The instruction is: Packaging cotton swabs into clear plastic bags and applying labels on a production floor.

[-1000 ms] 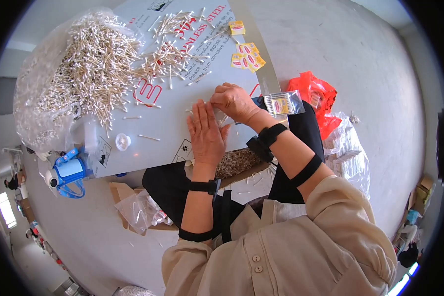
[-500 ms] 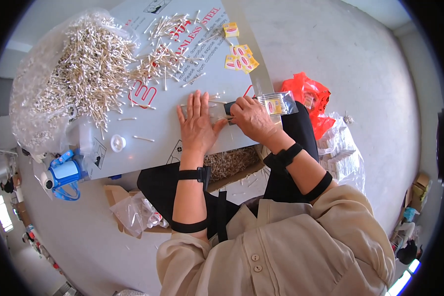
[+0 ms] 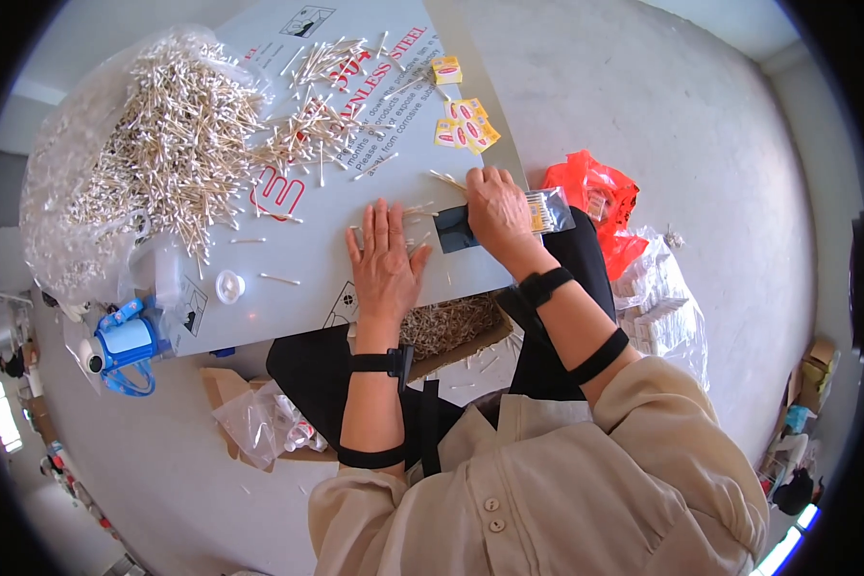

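Your right hand (image 3: 501, 213) is over the right part of the table (image 3: 322, 240), its grip closed in a pinch on a few cotton swabs (image 3: 446, 180); the thumb and fingertips are partly turned from view, so how many you hold cannot fairly be counted; those swabs stick out to the left of the fingertips, their long axis slanting from far left to near right; the clear pack (image 3: 554, 211) lies just to the right of the same hand, at the table's right edge, its left part hidden under the hand, its row of white sticks pointing roughly near to far; so the held swabs and the pack lie on opposite sides of your right hand, with their sticks at an angle to each other, and that hand is nearer to both; your left hand (image 3: 384, 264) lies palm down to the left, fingers somewhat spread and pinching nothing, a few loose swabs (image 3: 420, 207) just beside its fingers; a dark square (image 3: 454, 230) lies between your hands, close against the right one; the yellow cards (image 3: 468, 127) lie farther off, beyond your right hand, and the large heap (image 3: 178, 134) of swabs is well apart at far left.
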A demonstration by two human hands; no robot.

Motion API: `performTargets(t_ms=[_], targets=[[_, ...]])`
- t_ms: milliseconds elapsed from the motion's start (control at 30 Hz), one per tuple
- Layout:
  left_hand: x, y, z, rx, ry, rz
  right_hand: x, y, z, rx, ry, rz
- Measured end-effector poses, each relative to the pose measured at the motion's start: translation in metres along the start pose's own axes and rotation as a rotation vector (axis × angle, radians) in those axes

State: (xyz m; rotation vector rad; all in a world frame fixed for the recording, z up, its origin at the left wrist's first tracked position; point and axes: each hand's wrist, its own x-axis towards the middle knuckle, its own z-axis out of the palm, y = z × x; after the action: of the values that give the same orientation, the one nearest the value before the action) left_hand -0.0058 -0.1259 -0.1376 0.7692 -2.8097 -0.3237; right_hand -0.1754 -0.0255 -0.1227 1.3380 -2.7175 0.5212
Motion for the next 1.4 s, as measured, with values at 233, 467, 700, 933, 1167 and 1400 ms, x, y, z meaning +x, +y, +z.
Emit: performTargets(t_ms=[233,467,700,933,1167,1400], targets=[[-0.003,0.017,0.009,-0.026,0.019,0.029,0.031,-0.02,0.02,0.242,-0.056,-0.319],[-0.001,0.024,0.002,-0.018,0.1,-0.017,0.052,-0.014,0.02,0.442,-0.249,-0.395],[0.006,0.019,0.003,0.08,0.06,0.031,0.062,-0.021,0.014,0.325,-0.429,-0.292],[0.032,0.015,0.005,0.029,0.011,0.035,0.022,-0.021,0.015,0.967,0.025,0.246],[0.017,0.016,-0.01,0.039,-0.158,0.091,-0.012,-0.022,0.022,1.135,0.218,0.203],[0.016,0.0,0.003,-0.229,0.161,-0.01,-0.008,-0.039,0.026,1.216,0.21,0.208]])
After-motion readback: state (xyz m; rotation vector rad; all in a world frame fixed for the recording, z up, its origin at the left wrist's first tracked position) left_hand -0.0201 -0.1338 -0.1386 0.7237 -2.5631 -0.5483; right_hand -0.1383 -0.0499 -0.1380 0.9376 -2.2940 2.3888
